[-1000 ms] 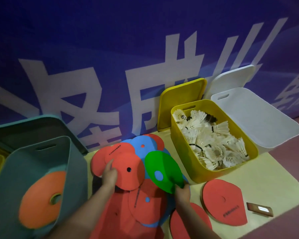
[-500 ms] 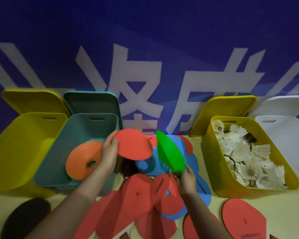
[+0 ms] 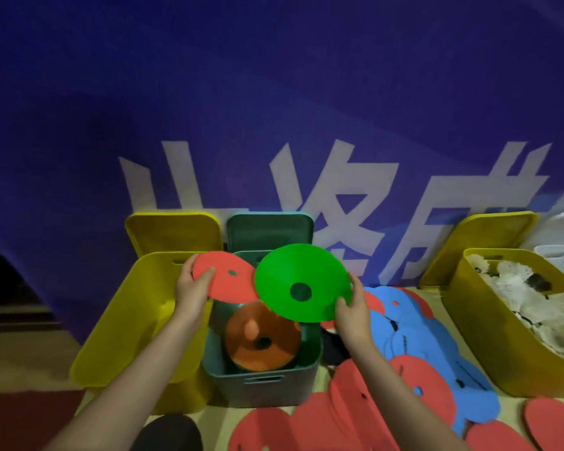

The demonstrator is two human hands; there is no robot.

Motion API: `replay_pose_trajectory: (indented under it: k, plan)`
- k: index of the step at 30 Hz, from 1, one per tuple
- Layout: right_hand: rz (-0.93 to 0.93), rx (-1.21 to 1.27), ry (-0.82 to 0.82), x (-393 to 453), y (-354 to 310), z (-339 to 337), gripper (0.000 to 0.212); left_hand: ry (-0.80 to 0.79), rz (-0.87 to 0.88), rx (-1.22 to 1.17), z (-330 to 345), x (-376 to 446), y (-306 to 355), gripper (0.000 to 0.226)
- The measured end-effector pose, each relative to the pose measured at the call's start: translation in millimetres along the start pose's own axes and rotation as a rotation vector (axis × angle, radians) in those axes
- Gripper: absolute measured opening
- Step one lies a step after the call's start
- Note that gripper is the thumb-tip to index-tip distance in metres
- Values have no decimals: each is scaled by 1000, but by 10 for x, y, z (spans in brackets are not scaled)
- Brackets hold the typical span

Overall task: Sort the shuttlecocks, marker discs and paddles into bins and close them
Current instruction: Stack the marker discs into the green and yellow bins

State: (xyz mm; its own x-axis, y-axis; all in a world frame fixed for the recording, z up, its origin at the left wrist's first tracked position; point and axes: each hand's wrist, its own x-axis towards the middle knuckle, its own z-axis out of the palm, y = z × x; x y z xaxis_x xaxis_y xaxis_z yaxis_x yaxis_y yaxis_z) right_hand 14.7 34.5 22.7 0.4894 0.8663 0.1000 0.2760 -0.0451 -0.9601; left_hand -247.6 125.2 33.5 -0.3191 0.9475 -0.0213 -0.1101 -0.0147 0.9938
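My left hand (image 3: 192, 292) pinched a red disc (image 3: 223, 281), my right hand (image 3: 352, 309) a green disc (image 3: 298, 286), both over the teal bin (image 3: 261, 382), ready to drop onto the orange disc (image 3: 261, 343).

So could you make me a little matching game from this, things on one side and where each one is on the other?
Things:
1. green disc
2. red disc
3. orange disc
4. shuttlecocks

Places:
A. lying in the teal bin
B. held in the left hand
C. piled in the yellow bin on the right
D. held in the right hand

Pairs: 1-D, 2-B, 3-A, 4-C
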Motion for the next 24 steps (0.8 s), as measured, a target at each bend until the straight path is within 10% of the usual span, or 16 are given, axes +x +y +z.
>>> replay_pose_trajectory:
  k: [9,24]
  plan:
    - [59,-505,-311,-148,200,945,64,78,-174,61,-1211,363,-185,53]
    - [330,-622,-430,237,852,1120,52,32,-327,156,-1516,715,-650,55]
